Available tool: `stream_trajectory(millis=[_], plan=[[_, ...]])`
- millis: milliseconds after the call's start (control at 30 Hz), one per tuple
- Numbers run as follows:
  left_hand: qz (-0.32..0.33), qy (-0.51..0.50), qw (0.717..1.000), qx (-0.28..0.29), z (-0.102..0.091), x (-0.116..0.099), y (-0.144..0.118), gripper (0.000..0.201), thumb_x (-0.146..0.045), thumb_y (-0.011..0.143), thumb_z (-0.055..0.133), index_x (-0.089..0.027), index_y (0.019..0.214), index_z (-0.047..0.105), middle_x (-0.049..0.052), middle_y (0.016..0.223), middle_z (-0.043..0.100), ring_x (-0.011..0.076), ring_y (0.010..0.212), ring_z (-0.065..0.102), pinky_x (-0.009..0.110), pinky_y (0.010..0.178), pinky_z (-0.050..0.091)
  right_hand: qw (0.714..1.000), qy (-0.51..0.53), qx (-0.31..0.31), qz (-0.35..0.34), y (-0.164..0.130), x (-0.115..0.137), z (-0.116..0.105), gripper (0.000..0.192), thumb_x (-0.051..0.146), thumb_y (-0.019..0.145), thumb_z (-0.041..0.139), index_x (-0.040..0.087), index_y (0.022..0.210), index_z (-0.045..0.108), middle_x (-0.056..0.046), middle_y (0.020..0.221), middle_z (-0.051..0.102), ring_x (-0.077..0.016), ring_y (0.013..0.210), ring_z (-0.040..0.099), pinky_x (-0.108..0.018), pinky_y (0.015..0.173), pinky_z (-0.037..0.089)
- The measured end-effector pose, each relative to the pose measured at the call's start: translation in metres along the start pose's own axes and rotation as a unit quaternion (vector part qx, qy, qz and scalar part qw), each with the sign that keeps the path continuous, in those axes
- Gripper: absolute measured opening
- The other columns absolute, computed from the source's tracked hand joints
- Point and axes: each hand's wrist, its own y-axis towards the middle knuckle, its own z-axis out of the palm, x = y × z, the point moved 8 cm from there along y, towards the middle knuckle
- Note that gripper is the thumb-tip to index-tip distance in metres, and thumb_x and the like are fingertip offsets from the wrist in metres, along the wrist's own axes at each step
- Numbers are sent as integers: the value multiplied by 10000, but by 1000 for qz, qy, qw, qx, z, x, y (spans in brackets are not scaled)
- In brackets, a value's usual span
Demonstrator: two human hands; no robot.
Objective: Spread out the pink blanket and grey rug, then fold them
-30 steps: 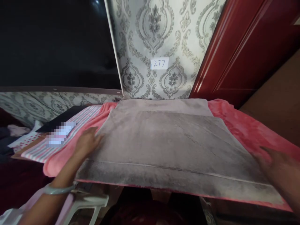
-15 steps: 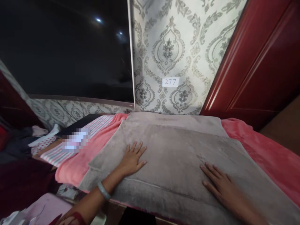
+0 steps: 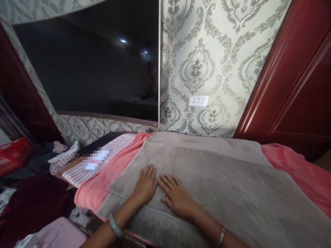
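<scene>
Patterned wallpaper (image 3: 207,65) backing, left hand (image 3: 145,186) and right hand (image 3: 177,196) are lying flat, open, gripping nothing, on grey towel (image 3: 219,186), risking bunching its folded layers.

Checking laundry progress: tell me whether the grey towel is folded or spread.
Folded: the grey towel shows a layered edge under the left hand.
</scene>
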Motion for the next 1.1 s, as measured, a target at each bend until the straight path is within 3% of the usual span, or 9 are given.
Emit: stream_trajectory(millis=[133, 233, 300, 400, 467, 667, 733, 967, 1100], plan=[[13, 18, 1000, 21, -20, 31, 11, 557, -263, 945, 383, -194, 1494, 447, 148, 1601, 329, 318, 1500, 260, 650, 1192, 184, 1000, 0, 15, -6, -1, 0, 0, 598, 386, 1001, 456, 267, 1569, 310, -70, 1646, 179, -286, 1518, 138, -569, 1220, 109], [80, -24, 996, 39, -30, 23, 38, 528, -311, 977, 367, -228, 1491, 451, 113, 1591, 368, 274, 1504, 261, 579, 1213, 201, 999, 7, 0, -36, 6, 11, -12, 545, 424, 996, 493, 238, 1506, 439, -109, 1583, 356, -301, 1483, 251, -542, 1214, 154], [130, -61, 986, 81, -24, 9, 59, 527, -372, 1003, 340, -265, 1514, 408, 89, 1596, 364, 243, 1501, 271, 543, 1216, 215, 996, 26, 0, -84, 12, 24, -15, 550, 483, 992, 507, 263, 1493, 454, -97, 1563, 396, -284, 1479, 264, -513, 1222, 140], [184, -58, 974, 116, -7, -2, 90, 571, -490, 995, 362, -302, 1534, 354, 82, 1618, 308, 266, 1512, 234, 593, 1209, 157, 989, 65, 44, -127, 17, 33, -3, 621, 553, 1000, 458, 312, 1558, 326, -69, 1640, 226, -283, 1519, 134, -536, 1228, 74], [200, -33, 974, 101, -1, 6, 111, 613, -544, 976, 387, -307, 1540, 339, 83, 1632, 267, 285, 1521, 201, 613, 1207, 97, 987, 84, 61, -124, 18, 31, 6, 632, 556, 1011, 425, 332, 1578, 259, -48, 1661, 127, -281, 1528, 57, -557, 1226, 34], [46, 22, 998, 42, -2, 88, 172, 588, -508, 995, 338, -284, 1538, 358, 93, 1632, 274, 300, 1519, 203, 627, 1198, 69, 982, 128, 55, -127, 14, 26, 7, 634, 556, 1011, 437, 379, 1580, 221, 7, 1664, 93, -228, 1532, 9, -513, 1236, -27], [14, 21, 999, 33, -1, 102, 181, 585, -493, 1007, 296, -275, 1548, 338, 98, 1640, 251, 294, 1525, 185, 626, 1196, 93, 981, 140, 49, -128, 13, 27, 2, 625, 565, 1015, 424, 378, 1578, 230, 4, 1662, 105, -217, 1532, 16, -494, 1240, -28], [-7, 46, 998, 46, -7, 101, 184, 581, -442, 1009, 275, -265, 1561, 306, 76, 1646, 240, 269, 1527, 185, 599, 1197, 173, 987, 96, 19, -131, 14, 32, -8, 599, 533, 1030, 410, 328, 1574, 266, -30, 1654, 149, -217, 1530, 55, -498, 1244, 38], [-6, 88, 995, 47, -24, 73, 183, 562, -379, 991, 293, -150, 1472, 472, 175, 1570, 383, 358, 1472, 307, 704, 1146, 162, 988, 40, -12, -145, 19, 31, -7, 566, 511, 1029, 431, 290, 1543, 346, -39, 1642, 212, -246, 1523, 123, -548, 1227, 125]])
